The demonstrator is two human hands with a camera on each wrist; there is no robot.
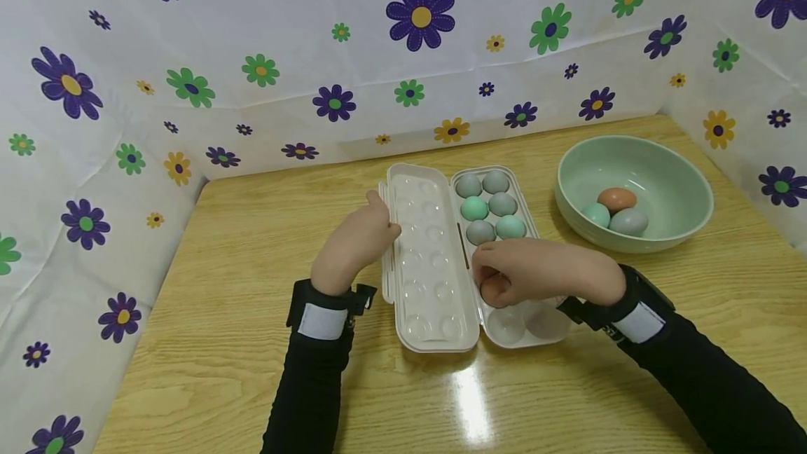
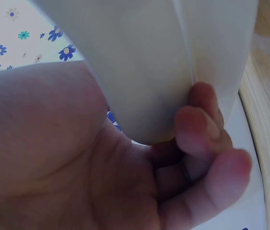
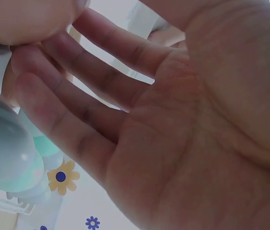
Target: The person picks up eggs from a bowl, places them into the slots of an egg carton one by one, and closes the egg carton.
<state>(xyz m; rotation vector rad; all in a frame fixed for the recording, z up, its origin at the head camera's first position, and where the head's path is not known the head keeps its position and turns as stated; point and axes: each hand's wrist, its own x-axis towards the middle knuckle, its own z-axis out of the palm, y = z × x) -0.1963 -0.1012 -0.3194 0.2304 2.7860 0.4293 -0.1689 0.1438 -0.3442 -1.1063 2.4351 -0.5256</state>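
Note:
A white plastic egg carton (image 1: 513, 336) lies open on the table, its lid (image 1: 435, 238) folded out to the left. My left hand (image 1: 356, 249) is at the lid's left edge; in the left wrist view its fingers curl round the pale plastic (image 2: 135, 72). With the fingertips of my right hand (image 1: 542, 270) I grip a brown egg (image 1: 494, 291) low over the near half of the carton. In the right wrist view that egg (image 3: 31, 21) shows at the fingertips. Several grey-blue and green eggs (image 1: 474, 209) fill the carton's far rows. My right hand hides the hollows under it.
A pale green bowl (image 1: 684, 195) stands right of the carton, with a brown egg (image 1: 616, 199), a turquoise egg (image 1: 595, 214) and a grey egg (image 1: 629, 221) inside. The wooden table (image 1: 252, 265) meets a flower-patterned cloth (image 1: 284, 12) at its back and sides.

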